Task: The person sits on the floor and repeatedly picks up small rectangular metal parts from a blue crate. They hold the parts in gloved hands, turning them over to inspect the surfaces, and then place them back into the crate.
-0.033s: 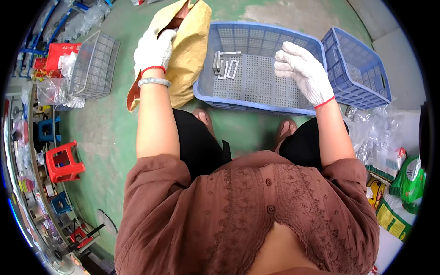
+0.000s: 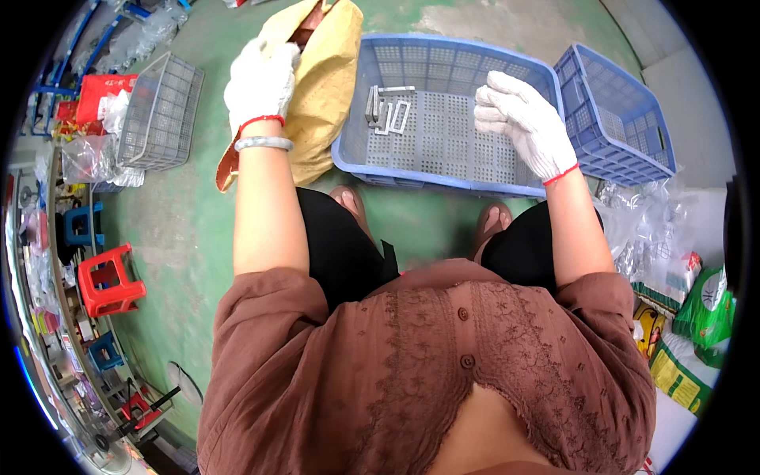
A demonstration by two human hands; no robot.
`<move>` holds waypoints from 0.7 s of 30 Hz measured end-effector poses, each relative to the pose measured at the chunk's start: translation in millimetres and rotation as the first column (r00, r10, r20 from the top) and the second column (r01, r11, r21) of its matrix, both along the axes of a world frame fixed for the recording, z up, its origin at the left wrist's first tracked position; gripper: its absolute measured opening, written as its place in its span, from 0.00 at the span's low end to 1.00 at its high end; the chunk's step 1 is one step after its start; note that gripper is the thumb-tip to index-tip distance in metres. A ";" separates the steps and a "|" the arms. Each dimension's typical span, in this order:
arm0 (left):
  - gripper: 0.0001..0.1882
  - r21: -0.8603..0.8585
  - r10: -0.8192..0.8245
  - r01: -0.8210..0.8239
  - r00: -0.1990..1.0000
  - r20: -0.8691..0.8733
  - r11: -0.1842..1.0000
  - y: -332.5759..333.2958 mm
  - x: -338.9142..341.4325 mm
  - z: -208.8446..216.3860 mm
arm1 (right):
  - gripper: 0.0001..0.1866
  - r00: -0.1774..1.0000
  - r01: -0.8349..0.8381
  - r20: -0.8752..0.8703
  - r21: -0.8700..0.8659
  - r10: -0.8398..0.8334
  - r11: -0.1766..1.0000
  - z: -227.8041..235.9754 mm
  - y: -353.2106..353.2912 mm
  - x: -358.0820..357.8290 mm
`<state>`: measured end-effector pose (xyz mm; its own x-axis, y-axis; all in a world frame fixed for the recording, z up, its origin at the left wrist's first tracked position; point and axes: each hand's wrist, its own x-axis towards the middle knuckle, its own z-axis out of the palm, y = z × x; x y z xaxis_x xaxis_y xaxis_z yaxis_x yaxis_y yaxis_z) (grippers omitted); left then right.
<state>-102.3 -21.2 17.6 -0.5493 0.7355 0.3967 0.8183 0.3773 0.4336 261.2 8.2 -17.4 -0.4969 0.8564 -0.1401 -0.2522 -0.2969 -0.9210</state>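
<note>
My left hand, in a white knitted glove, is closed at the left edge of a yellow sack with a reddish-brown inside. Its fingertips are partly hidden, but it seems to grip the sack by the mouth. Over the right part of a blue plastic crate hovers my right hand, gloved alike, fingers stretched and slightly bent, nothing in it. Several metal frame-shaped parts lie in the crate's left half, some flat and some standing on edge.
A second blue crate stands on the right, near clear plastic bags. To the left are a grey wire-like basket, a red stool and crowded shelves. My feet stand before the crate.
My left hand has shifted slightly left and up along the sack's edge. My right hand stays nearly where it was, and the metal parts have not moved within the crate.
</note>
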 end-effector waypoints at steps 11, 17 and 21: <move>0.17 0.104 -0.464 0.492 0.701 0.541 0.865 -45.1 94.3 19.0 | 0.32 0.552 -0.462 0.801 0.062 0.232 0.885 -72.0 52.0 6.9; 0.16 -0.074 -0.540 0.617 0.735 0.410 0.784 -38.4 85.1 7.0 | 0.29 -0.172 -0.829 0.967 -0.244 0.186 0.503 -160.2 94.8 -51.6; 0.15 -0.239 -0.502 0.623 0.760 0.413 0.745 -37.5 78.4 4.5 | 0.26 -0.392 -0.871 0.894 -0.437 0.218 0.225 -231.8 103.4 -92.5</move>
<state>-23.9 -58.7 22.1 -0.0337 0.9980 -0.0541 0.7753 0.0603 0.6287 168.7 111.6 -249.2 -0.5094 0.2171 -0.8327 0.6302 0.7530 -0.1893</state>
